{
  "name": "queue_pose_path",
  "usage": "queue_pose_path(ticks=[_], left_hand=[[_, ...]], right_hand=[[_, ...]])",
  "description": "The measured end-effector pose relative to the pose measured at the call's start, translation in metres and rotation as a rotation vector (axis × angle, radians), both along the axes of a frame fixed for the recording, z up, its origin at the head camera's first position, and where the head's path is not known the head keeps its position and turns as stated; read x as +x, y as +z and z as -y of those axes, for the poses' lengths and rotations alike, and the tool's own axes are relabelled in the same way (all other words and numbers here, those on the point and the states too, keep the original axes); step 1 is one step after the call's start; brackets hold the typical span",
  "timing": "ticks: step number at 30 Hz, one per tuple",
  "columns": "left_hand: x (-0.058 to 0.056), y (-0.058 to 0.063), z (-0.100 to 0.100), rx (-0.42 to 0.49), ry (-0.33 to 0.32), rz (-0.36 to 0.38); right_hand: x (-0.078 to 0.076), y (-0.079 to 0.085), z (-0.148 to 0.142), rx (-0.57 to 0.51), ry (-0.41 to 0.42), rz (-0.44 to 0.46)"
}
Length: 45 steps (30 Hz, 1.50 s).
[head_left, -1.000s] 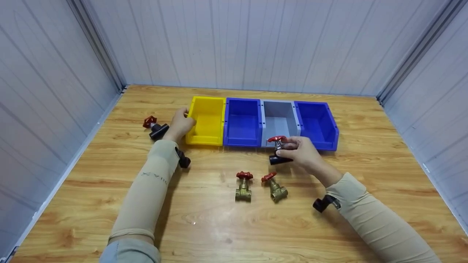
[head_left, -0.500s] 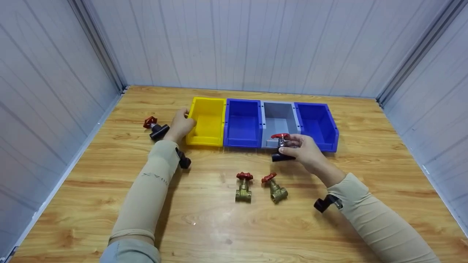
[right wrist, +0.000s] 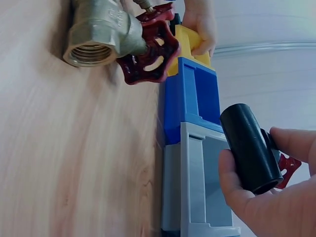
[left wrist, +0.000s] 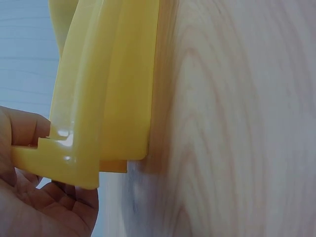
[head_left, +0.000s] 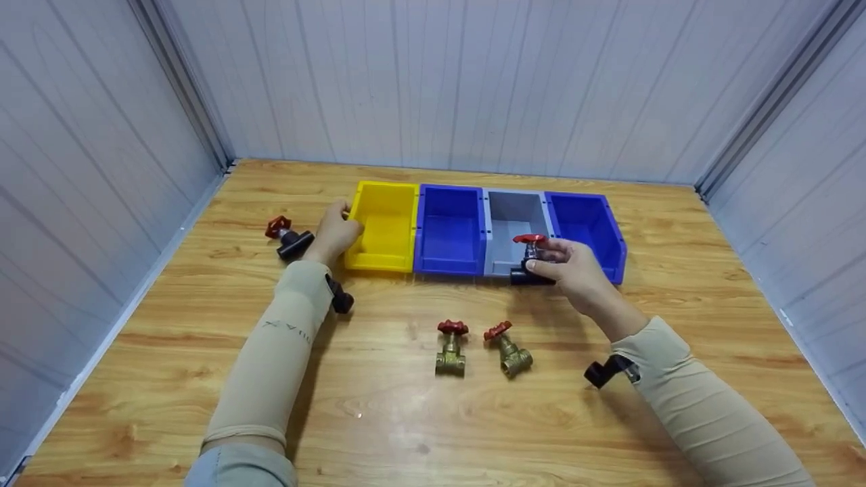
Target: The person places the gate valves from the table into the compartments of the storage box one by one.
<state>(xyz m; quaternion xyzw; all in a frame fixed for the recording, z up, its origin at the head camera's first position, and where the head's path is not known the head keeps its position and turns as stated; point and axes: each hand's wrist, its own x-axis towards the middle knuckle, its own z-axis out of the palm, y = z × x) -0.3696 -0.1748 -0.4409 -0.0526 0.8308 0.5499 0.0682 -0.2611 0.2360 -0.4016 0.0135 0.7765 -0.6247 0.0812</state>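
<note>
My right hand (head_left: 578, 270) holds a black gate valve (head_left: 531, 276) with a red handwheel, fingers and thumb around its body. In the head view it overlaps the front of the grey bin (head_left: 517, 216); the right wrist view shows its black pipe body (right wrist: 249, 148) beside that bin's opening. My left hand (head_left: 333, 233) grips the left wall of the yellow bin (head_left: 382, 260), thumb inside. In the left wrist view, fingers curl around the bin's yellow edge (left wrist: 59, 158). Two brass valves (head_left: 450, 362) (head_left: 515, 358) with red handwheels lie on the table in front of the bins.
A second black valve (head_left: 295, 245) with a red handwheel lies left of the yellow bin. Blue bins (head_left: 450, 223) (head_left: 588, 230) flank the grey one, all joined in a row. Panel walls (head_left: 433, 81) enclose the wooden table (head_left: 406, 419) at the back and sides.
My right hand has carried the black valve up, slightly right and toward the grey bin. The left hand stays on the yellow bin, and the brass valves have not moved.
</note>
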Motion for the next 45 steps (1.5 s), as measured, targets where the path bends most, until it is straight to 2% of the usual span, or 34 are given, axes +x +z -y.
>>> queue_pose_path(ticks=[5, 11, 22, 33, 39, 45], left_hand=[[0.002, 0.001, 0.0, 0.005, -0.004, -0.017], [0.005, 0.001, 0.0, 0.005, -0.01, -0.023], [0.006, 0.0, 0.0, -0.006, -0.012, -0.033], [0.002, 0.0, 0.0, 0.007, -0.004, -0.023], [0.002, -0.001, 0.0, 0.004, -0.006, -0.04], [0.0, -0.003, 0.001, 0.006, -0.004, -0.047]], right_hand=[[-0.002, 0.007, -0.004, 0.015, -0.018, 0.012], [-0.006, 0.014, -0.01, -0.034, -0.051, 0.026], [-0.011, 0.023, -0.022, -0.262, -0.088, 0.033], [-0.017, 0.033, -0.036, -0.344, -0.15, -0.006], [-0.021, 0.036, -0.045, -0.372, -0.137, -0.021], [-0.024, 0.035, -0.052, -0.481, -0.107, 0.003]])
